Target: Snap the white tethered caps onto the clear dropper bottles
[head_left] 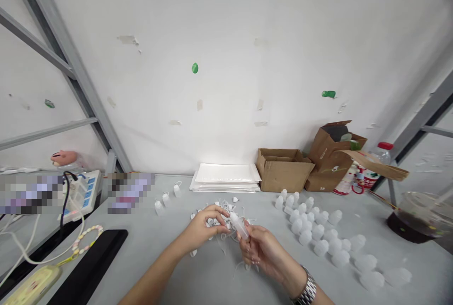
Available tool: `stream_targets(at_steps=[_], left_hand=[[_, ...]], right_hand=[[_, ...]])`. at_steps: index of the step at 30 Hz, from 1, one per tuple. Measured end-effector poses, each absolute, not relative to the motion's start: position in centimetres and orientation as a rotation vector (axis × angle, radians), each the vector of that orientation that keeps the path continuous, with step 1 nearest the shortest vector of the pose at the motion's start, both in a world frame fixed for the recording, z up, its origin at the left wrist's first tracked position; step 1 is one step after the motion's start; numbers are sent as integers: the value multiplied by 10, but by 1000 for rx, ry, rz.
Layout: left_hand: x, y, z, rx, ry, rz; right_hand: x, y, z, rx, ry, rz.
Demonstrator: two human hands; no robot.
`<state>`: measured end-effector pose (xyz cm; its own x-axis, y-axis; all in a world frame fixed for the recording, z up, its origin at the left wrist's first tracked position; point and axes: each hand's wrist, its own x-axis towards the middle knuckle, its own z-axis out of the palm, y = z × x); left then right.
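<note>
In my right hand [260, 248] is a small translucent plastic bottle [239, 226], tilted, its narrow tip pointing up and to the left. My left hand [205, 227] is beside that tip, thumb and index finger curved and apart, with nothing visible gripped between them. Beneath and behind both hands lies a loose pile of small white caps with thin straps [222, 206], partly hidden by the fingers. Many similar translucent bottles [318, 232] stand or lie on the table to the right. At the left, several small bottles with looped straps [166, 198] stand in a slanting row.
Against the wall are a stack of white envelopes [226, 175], a cardboard box [283, 173] and a brown paper bag [325, 163]. A cup of dark drink [412, 222] stands at the right edge. On the left are a power strip [87, 194], cables and a black flat object [95, 258].
</note>
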<state>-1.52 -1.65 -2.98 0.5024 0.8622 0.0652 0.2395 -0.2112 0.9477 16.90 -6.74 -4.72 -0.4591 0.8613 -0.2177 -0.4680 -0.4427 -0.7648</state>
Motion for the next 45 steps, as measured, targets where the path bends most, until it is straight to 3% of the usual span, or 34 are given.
stream_targets(at_steps=[12, 22, 27, 34, 45], left_hand=[[-17, -19, -26, 1695, 876, 828], [-18, -10, -29, 1004, 935, 1018], [-16, -13, -30, 771, 828, 1048], [-11, -18, -33, 843, 787, 1010], [-9, -19, -32, 891, 811, 976]], right_hand=[[167, -63, -43, -972, -902, 1588], [168, -66, -46, -1048, -1214, 1536], [162, -67, -55, -1148, -1335, 1346], [162, -71, -54, -1265, -1364, 1147], [164, -71, -53, -1296, -1438, 1118]])
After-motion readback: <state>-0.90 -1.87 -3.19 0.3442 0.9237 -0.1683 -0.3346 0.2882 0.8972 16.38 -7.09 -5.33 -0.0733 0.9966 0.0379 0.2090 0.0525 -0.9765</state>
